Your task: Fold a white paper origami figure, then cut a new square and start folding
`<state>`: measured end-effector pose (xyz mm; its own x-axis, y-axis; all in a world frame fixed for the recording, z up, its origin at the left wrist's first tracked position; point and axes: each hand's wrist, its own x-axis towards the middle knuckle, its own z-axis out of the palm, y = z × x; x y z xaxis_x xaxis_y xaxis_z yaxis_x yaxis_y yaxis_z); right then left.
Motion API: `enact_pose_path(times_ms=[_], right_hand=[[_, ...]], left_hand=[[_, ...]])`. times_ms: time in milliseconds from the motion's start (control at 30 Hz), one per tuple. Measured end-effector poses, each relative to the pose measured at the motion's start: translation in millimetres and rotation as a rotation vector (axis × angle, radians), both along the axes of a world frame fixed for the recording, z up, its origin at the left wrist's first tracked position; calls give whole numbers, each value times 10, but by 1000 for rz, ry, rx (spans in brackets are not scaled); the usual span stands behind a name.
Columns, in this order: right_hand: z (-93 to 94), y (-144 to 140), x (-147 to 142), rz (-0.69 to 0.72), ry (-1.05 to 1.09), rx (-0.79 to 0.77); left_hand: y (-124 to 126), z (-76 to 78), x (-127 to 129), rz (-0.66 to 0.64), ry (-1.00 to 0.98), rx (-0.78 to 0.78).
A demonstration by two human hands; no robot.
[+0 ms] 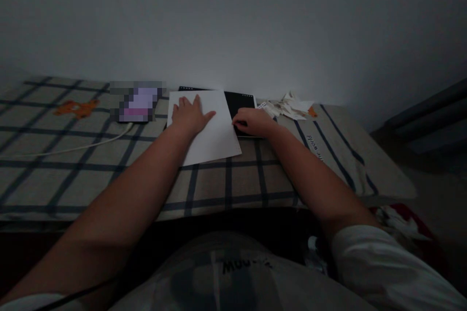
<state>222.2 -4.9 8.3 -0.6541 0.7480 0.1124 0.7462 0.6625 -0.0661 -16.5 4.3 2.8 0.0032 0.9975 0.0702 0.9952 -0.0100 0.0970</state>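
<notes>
Checked beige cloth with dark blue lines (pixel 109 175) covers the bed nearest the person, under both bare forearms. On it lies a white rectangular paper sheet (pixel 213 133); the left hand (pixel 189 115) rests flat on the sheet's upper left part, fingers (pixel 184 103) spread and gripping nothing. Just right of them, the right hand (pixel 253 121) sits curled at the sheet's right edge, on a black spiral-bound pad (pixel 239 102) that lies under the sheet; whether it pinches anything cannot be told. Farther right lies a heap of crumpled paper scraps (pixel 288 107). Left of the left hand, a white cable (pixel 73 148) trails.
</notes>
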Motion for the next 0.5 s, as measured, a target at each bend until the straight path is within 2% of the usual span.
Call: enact_pose_path(times_ms=[200, 500], right_hand=[[4, -4, -20, -10, -23, 5], [6, -9, -22, 7, -15, 10]], left_hand=[[-53, 76, 51, -15, 43, -14], [-130, 140, 65, -50, -15, 106]])
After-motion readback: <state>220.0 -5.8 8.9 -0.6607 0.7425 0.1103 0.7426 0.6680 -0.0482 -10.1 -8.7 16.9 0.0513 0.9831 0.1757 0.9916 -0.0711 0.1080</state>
